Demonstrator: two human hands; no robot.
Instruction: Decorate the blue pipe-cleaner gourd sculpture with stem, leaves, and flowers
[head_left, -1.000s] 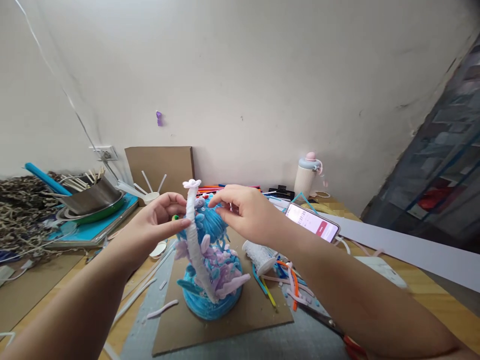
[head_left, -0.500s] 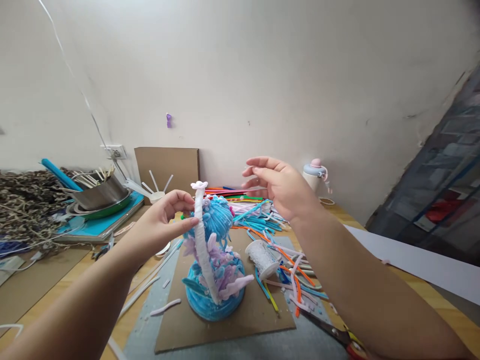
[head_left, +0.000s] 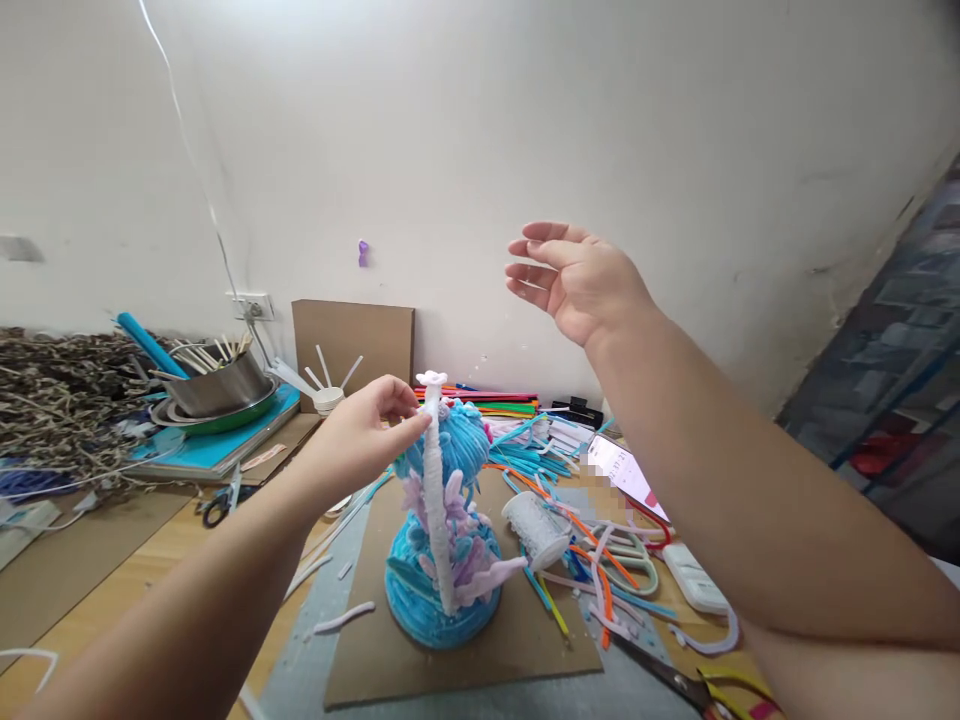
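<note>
My left hand [head_left: 379,422] pinches the upper part of a white wrapped post [head_left: 435,490], topped by a small white flower shape [head_left: 432,379]. The post stands upright against a fuzzy pipe-cleaner figure [head_left: 454,445] with blue hair, lilac leaf shapes and a round blue base [head_left: 442,625]. My right hand [head_left: 577,275] is raised against the wall, thumb pressed to the index finger, other fingers loosely spread. Faint clear specks run between it and the post, like a thin string of clear beads [head_left: 482,358]. A spool of clear beads [head_left: 536,530] lies right of the figure.
The figure stands on a brown board [head_left: 525,655]. Scissors [head_left: 667,675] lie at the right front, near loose pipe cleaners [head_left: 600,560], a phone [head_left: 622,470] and a white power strip [head_left: 694,578]. A metal pot [head_left: 214,385] with sticks stands at the left.
My right hand has risen away from the figure. The left hand keeps its pinch on the post, which looks more upright. The view has shifted, showing the phone and power strip.
</note>
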